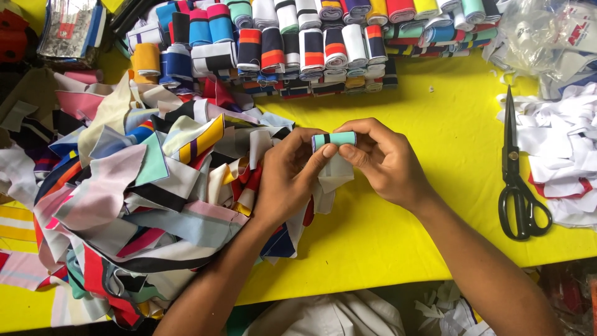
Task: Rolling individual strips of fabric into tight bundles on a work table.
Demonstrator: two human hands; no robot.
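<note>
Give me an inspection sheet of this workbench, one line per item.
Surface: yellow table, bare in the middle.
Job's things: small teal fabric roll with a dark stripe, loose tail hanging below; held between left hand and right hand.
Clutter: heap of loose striped fabric strips at left; stacked finished rolls along the far edge; white fabric pieces at right; black scissors, closed, lying flat.
Fingers: both hands' fingers pinch the roll.
Cables: nothing seen.
Surroundings: clear plastic bags at the far right.
</note>
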